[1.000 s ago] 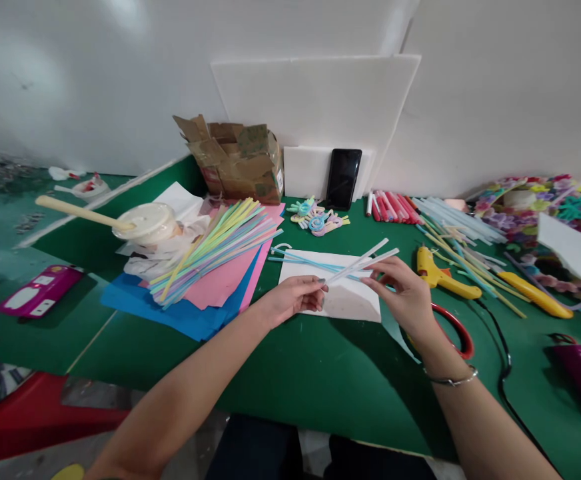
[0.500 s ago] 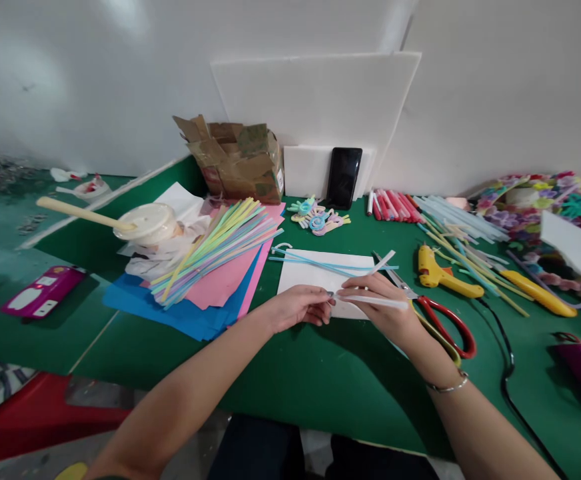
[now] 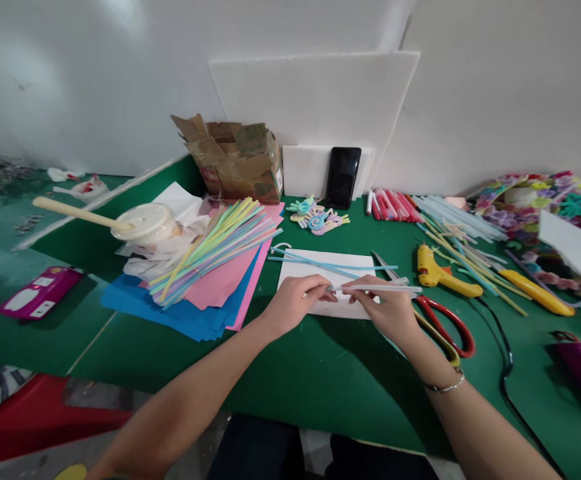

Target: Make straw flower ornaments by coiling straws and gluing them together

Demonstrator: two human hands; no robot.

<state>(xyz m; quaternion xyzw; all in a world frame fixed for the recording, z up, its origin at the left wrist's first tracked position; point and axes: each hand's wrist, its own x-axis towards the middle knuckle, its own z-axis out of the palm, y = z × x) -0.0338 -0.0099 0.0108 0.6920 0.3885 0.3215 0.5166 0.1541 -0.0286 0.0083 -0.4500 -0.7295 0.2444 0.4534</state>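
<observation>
Holding the white strips (image 3: 388,289) level between them, both hands are at work above the white sheet (image 3: 295,272) on the counter (image 3: 280,380). The left hand (image 3: 295,303) has its thumb and forefinger closed on the left end; the right hand (image 3: 388,310) grips further along, its fingers pinched together, with the remainder extending right above the wrist. The exact number of strips held cannot be determined.

Progress is judged early for these strips: their visible length is straight, with no shaping noted. The left end is masked by the fingers, so any bend or twist there cannot be confirmed. Two blue strips (image 3: 310,260), also uncurled, lie crossed at the far part of the sheet. Curled pastel pieces (image 3: 315,217) at the far middle appear finished.

Condition of the white strips: slender, pale, slightly translucent in appearance, no visible damage. Surface texture is too small to assess. Scissors (image 3: 466,333) lie beside the right hand; a yellow glue gun (image 3: 428,267) rests farther right.
</observation>
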